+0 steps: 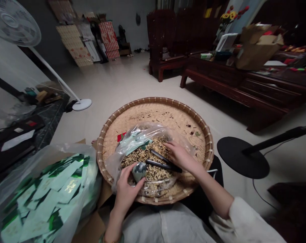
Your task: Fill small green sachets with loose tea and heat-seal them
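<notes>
Green packets (54, 194) fill a plastic bag (91, 158) on the left. Next, the person's left hand (127, 185) holds a small pouch (139, 171) between thumb and fingers, over dried flakes (156, 175) bagged on a woven tray (147, 107). Black tongs (174, 166), 2 prongs apart, sit beneath the right hand (182, 156); whether it's gripping anything, I can't tell.

There are two hands (126, 185) (180, 155), one tray (142, 111), one white fan (16, 25).
</notes>
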Tool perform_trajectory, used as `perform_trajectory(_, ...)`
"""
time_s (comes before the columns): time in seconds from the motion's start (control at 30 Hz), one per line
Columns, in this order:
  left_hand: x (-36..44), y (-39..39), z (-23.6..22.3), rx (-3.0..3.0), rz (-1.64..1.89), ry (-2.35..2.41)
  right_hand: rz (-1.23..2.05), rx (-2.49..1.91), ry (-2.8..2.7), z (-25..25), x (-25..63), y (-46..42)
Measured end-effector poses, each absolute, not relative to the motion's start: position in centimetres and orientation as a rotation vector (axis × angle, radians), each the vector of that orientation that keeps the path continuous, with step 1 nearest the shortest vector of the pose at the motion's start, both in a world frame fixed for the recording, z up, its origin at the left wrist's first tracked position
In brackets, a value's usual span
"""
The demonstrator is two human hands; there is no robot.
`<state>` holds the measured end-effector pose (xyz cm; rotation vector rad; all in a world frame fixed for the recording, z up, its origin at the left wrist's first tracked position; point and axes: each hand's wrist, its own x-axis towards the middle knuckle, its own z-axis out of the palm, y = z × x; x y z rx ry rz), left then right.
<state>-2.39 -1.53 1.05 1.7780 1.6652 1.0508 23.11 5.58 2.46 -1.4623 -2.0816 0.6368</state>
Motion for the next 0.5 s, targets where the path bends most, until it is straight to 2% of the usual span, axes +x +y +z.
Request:
perform_trajectory(0.17,-2.3,-2.1,0.7,1.53,1.118,1.587,0.571,-1.593,-2.365,0.5,22.7,7.3)
perform_trajectory(0.5,-2.8,-2.0,0.2,1.051,1.404,1.684,0.696,-1.536,-2.12,1.3,22.2,8.1)
